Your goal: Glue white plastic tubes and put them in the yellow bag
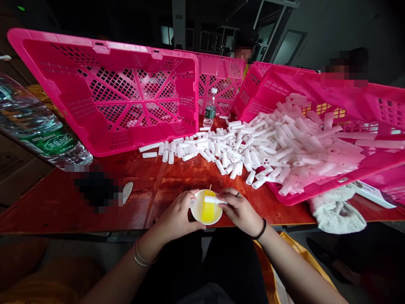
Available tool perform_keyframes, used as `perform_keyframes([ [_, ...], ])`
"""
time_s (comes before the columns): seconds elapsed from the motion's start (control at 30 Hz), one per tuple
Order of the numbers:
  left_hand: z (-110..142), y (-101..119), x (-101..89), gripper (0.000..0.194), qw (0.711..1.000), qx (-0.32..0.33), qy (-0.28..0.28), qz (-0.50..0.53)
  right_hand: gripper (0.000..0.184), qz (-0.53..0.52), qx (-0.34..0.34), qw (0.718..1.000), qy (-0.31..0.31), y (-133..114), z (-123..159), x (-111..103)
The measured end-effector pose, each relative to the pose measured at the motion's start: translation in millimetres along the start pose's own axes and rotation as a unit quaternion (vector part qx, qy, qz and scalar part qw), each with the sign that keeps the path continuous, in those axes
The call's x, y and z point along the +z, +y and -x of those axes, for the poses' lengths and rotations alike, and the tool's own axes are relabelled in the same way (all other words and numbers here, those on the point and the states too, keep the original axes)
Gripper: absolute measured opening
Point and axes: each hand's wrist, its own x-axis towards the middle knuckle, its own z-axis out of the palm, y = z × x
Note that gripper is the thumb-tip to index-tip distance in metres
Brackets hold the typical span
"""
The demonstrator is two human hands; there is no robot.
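A small white bowl (195, 213) is near the table's front edge, with something bright yellow (208, 212) inside and a thin stick (210, 188) poking up at its far rim. My left hand (179, 213) is closed round the bowl's left side. By its fingertips a short white tube (193, 203) shows end-on; whether the fingers pinch it too I cannot tell. From the right, my right hand (242, 211) pinches another white plastic tube (211, 199), held level over the yellow stuff. Whether this tube touches the yellow is unclear.
A pink crate (148, 137) lies on its side at back left; another pink crate (297, 196) at right spills many white tubes (284, 143) onto the red table (152, 181). Water bottles (209, 110) stand behind and left. A pale cloth (337, 213) lies right. Two people sit beyond.
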Motion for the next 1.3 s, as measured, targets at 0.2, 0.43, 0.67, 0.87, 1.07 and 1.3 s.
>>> perform_keyframes([
  [0.2,1,-1,0.7,0.067,1.000,-0.003,-0.006,0.003,0.026,-0.093,0.074,0.993,-0.007,-9,12,4],
  [0.43,2,-5,2.6,0.064,1.000,0.009,-0.010,0.003,0.014,-0.003,0.002,1.000,0.029,-18,25,10],
  [0.67,1,-3,1.2,0.063,1.000,0.011,-0.015,-0.004,0.017,-0.035,0.037,0.998,0.039,-20,29,14],
  [0.87,1,-2,0.5,0.070,1.000,0.000,-0.011,0.000,0.019,-0.088,0.070,0.992,0.048,-22,31,19],
  [1.07,1,-6,2.4,0.067,1.000,0.007,-0.003,0.011,0.011,-0.037,0.076,0.990,0.111,-22,35,28],
  [1.3,0,-8,2.0,0.063,1.000,0.014,-0.009,-0.001,0.023,-0.093,0.083,0.987,0.106,-23,35,28],
])
